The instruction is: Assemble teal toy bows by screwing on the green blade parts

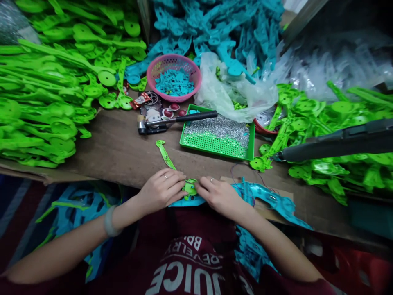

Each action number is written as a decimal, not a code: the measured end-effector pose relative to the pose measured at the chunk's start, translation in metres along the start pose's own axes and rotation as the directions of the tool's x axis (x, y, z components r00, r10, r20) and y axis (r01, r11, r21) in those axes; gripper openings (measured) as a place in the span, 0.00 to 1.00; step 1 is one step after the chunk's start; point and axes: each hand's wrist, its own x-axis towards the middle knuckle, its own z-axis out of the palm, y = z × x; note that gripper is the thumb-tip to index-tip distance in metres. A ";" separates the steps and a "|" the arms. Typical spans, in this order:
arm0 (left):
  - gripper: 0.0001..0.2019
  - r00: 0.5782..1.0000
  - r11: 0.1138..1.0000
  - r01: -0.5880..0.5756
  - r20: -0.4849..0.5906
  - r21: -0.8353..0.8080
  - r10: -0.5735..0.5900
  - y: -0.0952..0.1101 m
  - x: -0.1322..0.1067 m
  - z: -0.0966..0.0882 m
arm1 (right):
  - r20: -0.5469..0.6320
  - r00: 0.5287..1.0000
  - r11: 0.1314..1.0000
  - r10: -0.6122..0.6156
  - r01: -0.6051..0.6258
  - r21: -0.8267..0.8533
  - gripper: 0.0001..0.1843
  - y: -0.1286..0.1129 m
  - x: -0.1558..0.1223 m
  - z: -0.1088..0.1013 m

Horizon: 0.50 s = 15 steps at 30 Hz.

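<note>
Maroon shirt (184, 254) with pale lettering fills bottom centre, nearest the lens. Left hand (162, 186), centre of frame: fingers bent and held together, pinching the left edge of a rounded green piece (190, 187). Right hand (219, 194): thumb and fingers drawn in, gripping the same piece at its right edge; undersides of both grips hidden. Green piece sits over a blue part (187, 202), just above the shirt. Slim green strip (165, 155) runs down to the left fingers; cannot tell whether it joins the piece.

Surface: brown bench (123, 143). Mid-frame, hammer (181, 119) with its handle end over a green tray (252, 143) of small metal bits (208, 128); pink basket (149, 80) above. Green parts (46, 102) heaped upper left, blue parts (224, 24) top centre. Dark tool (337, 141) juts in from right.
</note>
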 end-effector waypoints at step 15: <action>0.10 0.995 0.999 -0.049 0.084 -0.020 0.051 0.012 0.010 -0.001 | 0.016 0.992 0.992 0.123 -0.123 0.024 0.07 -0.004 0.003 -0.004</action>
